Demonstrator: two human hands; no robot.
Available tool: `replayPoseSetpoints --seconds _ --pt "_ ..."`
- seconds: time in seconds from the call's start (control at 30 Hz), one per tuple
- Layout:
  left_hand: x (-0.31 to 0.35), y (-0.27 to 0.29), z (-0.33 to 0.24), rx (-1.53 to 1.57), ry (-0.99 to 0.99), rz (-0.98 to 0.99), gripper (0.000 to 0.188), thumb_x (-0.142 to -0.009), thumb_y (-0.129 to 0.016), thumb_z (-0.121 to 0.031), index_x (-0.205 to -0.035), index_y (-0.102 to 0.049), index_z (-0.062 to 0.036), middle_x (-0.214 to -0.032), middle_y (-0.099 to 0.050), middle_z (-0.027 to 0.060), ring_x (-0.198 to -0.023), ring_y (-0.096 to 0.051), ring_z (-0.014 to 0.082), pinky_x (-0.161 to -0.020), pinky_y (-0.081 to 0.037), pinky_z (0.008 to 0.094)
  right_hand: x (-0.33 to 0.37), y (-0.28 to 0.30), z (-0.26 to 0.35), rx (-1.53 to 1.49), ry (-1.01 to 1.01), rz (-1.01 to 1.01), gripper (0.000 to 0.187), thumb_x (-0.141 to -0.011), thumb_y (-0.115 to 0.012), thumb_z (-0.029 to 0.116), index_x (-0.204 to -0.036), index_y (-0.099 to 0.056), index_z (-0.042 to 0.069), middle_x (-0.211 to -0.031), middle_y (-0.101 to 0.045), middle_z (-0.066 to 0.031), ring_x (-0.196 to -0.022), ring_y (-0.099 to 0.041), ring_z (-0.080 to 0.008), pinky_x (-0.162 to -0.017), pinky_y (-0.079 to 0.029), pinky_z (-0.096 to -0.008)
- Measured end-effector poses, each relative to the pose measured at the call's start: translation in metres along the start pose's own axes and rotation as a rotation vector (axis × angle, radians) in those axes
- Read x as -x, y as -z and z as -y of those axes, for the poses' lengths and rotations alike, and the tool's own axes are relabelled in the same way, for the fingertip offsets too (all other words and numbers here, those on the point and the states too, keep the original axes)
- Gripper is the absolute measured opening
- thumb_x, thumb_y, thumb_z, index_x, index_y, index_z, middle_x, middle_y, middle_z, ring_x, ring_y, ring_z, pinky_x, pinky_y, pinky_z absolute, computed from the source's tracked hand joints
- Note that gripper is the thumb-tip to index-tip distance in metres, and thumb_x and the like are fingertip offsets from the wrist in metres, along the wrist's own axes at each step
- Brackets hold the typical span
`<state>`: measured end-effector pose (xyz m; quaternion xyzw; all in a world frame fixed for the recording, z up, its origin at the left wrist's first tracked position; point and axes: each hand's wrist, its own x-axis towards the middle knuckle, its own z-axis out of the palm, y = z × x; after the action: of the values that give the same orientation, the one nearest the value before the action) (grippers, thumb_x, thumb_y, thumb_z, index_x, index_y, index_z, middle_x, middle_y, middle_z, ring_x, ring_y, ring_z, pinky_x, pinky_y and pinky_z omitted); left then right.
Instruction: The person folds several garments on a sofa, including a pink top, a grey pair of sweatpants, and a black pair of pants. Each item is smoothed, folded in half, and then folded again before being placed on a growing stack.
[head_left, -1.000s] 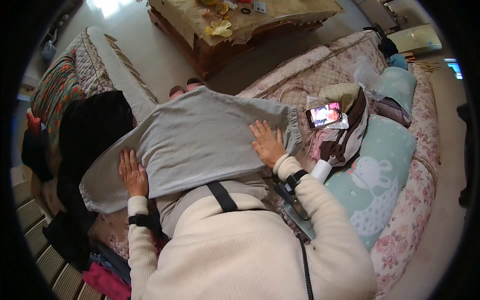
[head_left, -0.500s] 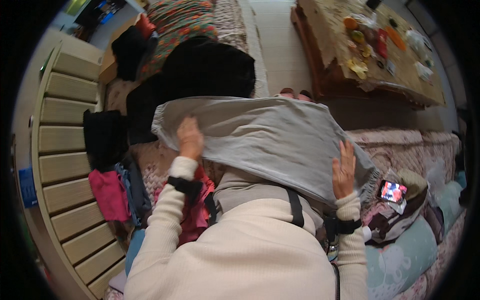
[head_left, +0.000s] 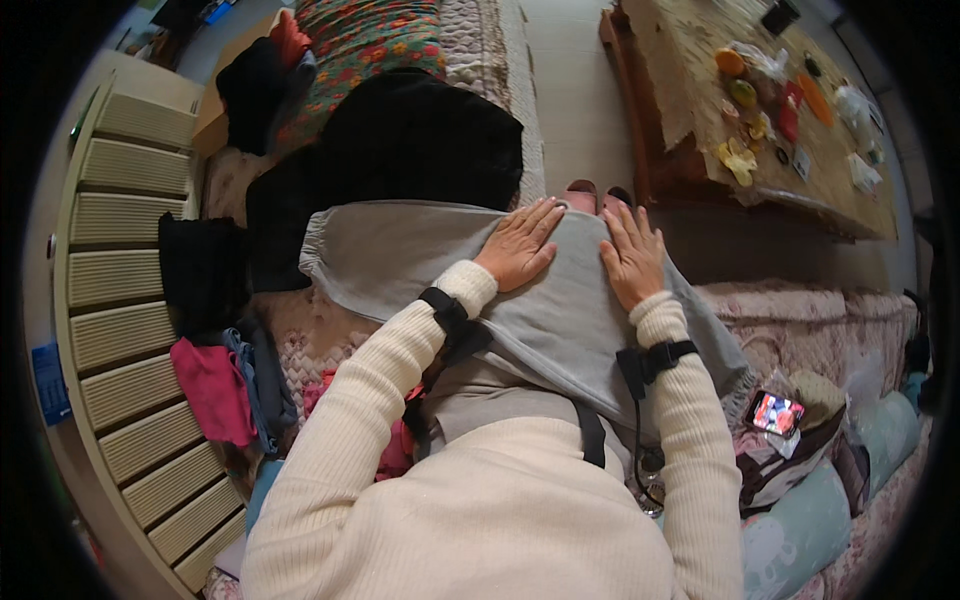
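A light grey garment (head_left: 390, 245) with gathered ends, its kind not certain, lies spread across my lap. My left hand (head_left: 520, 245) rests flat near the middle of its far edge, fingers stretched out. Close by on the right, my right hand (head_left: 632, 255) also lies flat on the cloth, its fingers pointing away from me. Neither hand grips anything. One gathered end reaches left past my left forearm; the other (head_left: 738, 395) hangs at the right beside my right forearm.
Black clothing (head_left: 420, 135) is heaped beyond the garment. Pink cloth (head_left: 212, 390) and dark folded clothes (head_left: 200, 270) lie by the slatted backrest (head_left: 120, 275) on the left. A lit phone (head_left: 775, 412) rests at right. A cluttered wooden table (head_left: 690, 130) stands far right.
Both hands have moved inward and away from me over the grey garment, the left one mostly to the right. They are now close together near its far edge.
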<state>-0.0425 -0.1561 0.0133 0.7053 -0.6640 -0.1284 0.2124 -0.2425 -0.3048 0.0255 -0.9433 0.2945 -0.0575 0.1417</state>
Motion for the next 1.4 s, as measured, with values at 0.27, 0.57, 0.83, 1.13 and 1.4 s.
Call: replayPoseSetpoints --seconds 0.27,0.57,0.83,1.13,1.4 --pt "0.107 0.047 0.069 -0.266 0.280 0.038 0.064 -0.090 -0.049 -0.025 -0.148 -0.028 -0.0095 -0.157 -0.020 0.0099 -0.145 -0.016 0.0260 -0.118 -0.012 0.0407 0.037 0.002 -0.006 -0.091 -0.047 -0.026 0.052 -0.099 -0.037 0.039 -0.148 -0.033 0.020 -0.158 -0.021 -0.0031 -0.147 -0.012 -0.0272 -0.115 -0.007 -0.0558" --pt "0.158 0.085 0.141 -0.515 0.470 -0.219 0.060 -0.091 -0.044 -0.025 -0.146 -0.031 -0.0049 -0.154 -0.027 0.0152 -0.143 -0.024 0.0309 -0.112 -0.025 0.0470 0.131 0.007 -0.051 0.063 -0.373 0.149 0.054 -0.102 -0.029 0.042 -0.151 -0.026 0.019 -0.157 -0.024 -0.0043 -0.147 -0.014 -0.0268 -0.114 -0.005 -0.0555" --pt "0.118 0.026 -0.022 -0.003 0.218 -0.157 0.057 -0.093 -0.051 -0.018 -0.145 -0.032 -0.0036 -0.149 -0.033 0.0201 -0.139 -0.030 0.0359 -0.114 -0.023 0.0437 0.115 0.030 0.022 -0.249 0.077 0.045 0.051 -0.100 -0.035 0.034 -0.149 -0.032 0.019 -0.157 -0.023 -0.0061 -0.147 -0.012 -0.0271 -0.115 -0.001 -0.0551" --pt "0.200 0.034 0.023 -0.348 0.127 0.121 0.056 -0.095 -0.031 -0.033 -0.146 -0.034 -0.0103 -0.156 -0.025 0.0111 -0.144 -0.021 0.0278 -0.117 -0.013 0.0425 0.160 0.049 0.017 -0.073 0.287 0.246 0.049 -0.099 -0.033 0.039 -0.142 -0.045 0.020 -0.156 -0.028 -0.0056 -0.147 -0.015 -0.0245 -0.118 0.000 -0.0484" --pt "0.239 0.062 0.108 -0.586 0.582 -0.098 0.065 -0.090 -0.047 -0.028 -0.150 -0.026 -0.0147 -0.158 -0.020 0.0090 -0.146 -0.017 0.0272 -0.115 -0.018 0.0472 0.221 0.033 -0.052 0.233 -0.094 0.241 0.054 -0.099 -0.034 0.031 -0.151 -0.027 0.018 -0.157 -0.024 -0.0051 -0.147 -0.015 -0.0235 -0.116 -0.001 -0.0524"
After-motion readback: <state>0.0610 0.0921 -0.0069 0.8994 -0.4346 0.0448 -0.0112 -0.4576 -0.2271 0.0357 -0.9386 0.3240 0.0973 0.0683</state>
